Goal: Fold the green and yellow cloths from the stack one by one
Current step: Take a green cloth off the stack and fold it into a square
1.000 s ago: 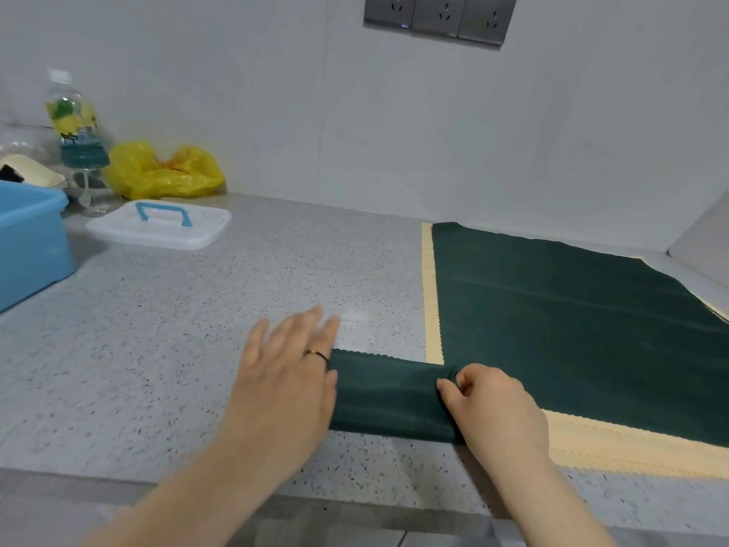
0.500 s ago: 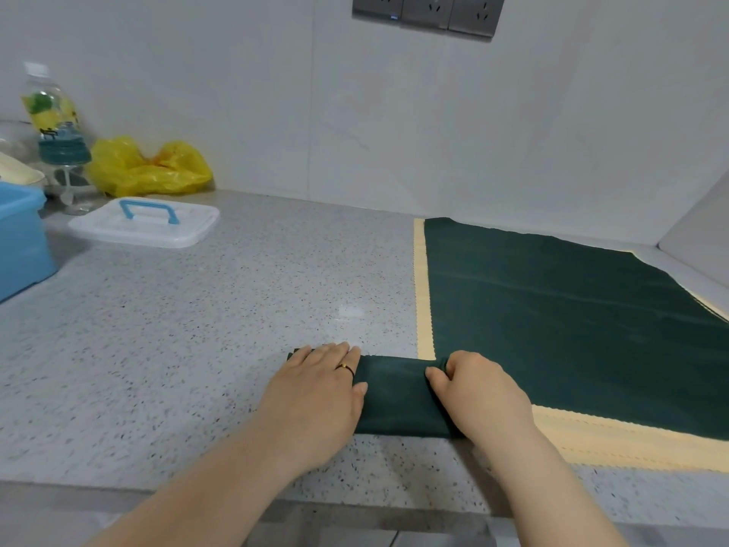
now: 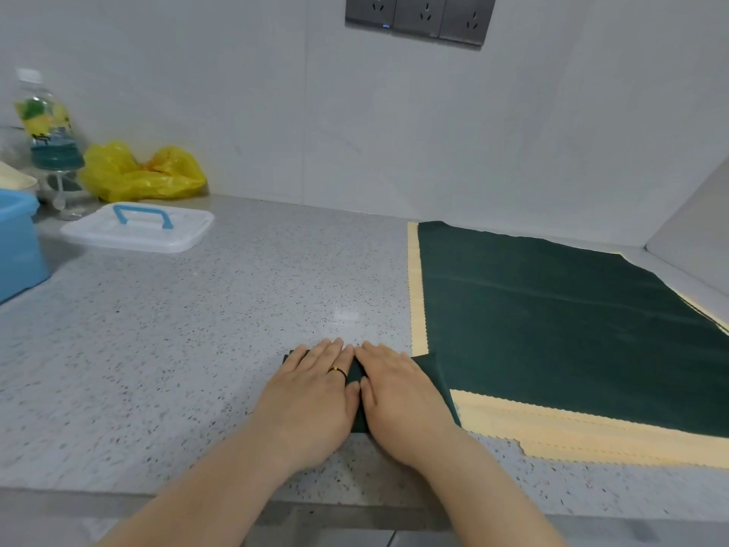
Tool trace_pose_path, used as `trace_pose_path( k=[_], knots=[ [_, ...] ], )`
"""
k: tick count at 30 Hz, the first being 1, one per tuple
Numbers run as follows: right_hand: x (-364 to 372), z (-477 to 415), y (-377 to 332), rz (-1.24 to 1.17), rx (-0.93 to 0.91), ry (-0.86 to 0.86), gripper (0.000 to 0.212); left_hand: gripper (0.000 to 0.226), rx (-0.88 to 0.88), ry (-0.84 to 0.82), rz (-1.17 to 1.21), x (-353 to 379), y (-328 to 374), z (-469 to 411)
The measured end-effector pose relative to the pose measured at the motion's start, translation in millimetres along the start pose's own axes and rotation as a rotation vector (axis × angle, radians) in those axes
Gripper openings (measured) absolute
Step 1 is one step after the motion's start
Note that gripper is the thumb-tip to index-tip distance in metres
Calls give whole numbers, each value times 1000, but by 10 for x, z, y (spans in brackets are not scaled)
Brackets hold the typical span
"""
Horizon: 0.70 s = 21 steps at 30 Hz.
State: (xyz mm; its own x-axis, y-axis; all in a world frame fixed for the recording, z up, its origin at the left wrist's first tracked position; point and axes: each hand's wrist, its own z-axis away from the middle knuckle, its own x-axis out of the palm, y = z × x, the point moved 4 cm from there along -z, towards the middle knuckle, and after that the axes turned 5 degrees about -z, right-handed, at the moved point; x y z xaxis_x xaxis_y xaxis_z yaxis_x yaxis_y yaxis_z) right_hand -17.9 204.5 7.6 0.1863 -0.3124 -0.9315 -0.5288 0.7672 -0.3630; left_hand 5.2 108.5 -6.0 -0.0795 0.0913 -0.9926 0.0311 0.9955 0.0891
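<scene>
- Left hand [image 3: 311,392]: laid flat, palm down, fingers straight and together, pressing on the left part of the folded green cloth [image 3: 433,375]. It holds nothing. A ring [image 3: 338,371] sits on one finger.
- Right hand [image 3: 398,392]: also flat and palm down, fingers straight, pressing on the same cloth just beside the left hand. The thumbs and forefingers nearly touch.
- Folded green cloth: lies on the near part of the counter [image 3: 177,349], almost wholly hidden under the two hands. Only a far-left corner, a sliver between the hands and a strip at the right show. The right end lies over the near-left corner of the stack [image 3: 552,329], and green on green makes its edge there hard to trace.
- Stack: spread flat at the right, a dark green cloth on top and pale yellow scalloped edges showing along the left and near sides. The number of layers cannot be told, and the right side is cut off by the frame.
- Far left, against the wall: a blue bin [image 3: 15,246], partly out of frame, a white lid [image 3: 138,230] with a blue handle, a yellow plastic bag [image 3: 142,175] and a bottle [image 3: 47,124] with a blurred label.
- Wall sockets [image 3: 418,15]: cropped at the top edge.
</scene>
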Motion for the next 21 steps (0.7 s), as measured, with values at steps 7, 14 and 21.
trace_pose_path(
  k=[7,14,21],
  knots=[
    [-16,43,242,99,101,-85,58,57,-48,-51,-12,22,-32,-27],
    [-63,139,409,158,165,-77,62,63,-79,-115,21,26,-95,-54],
    [-46,142,410,154,164,-48,61,50,-280,52,454,-229,-464,-58]
  ],
)
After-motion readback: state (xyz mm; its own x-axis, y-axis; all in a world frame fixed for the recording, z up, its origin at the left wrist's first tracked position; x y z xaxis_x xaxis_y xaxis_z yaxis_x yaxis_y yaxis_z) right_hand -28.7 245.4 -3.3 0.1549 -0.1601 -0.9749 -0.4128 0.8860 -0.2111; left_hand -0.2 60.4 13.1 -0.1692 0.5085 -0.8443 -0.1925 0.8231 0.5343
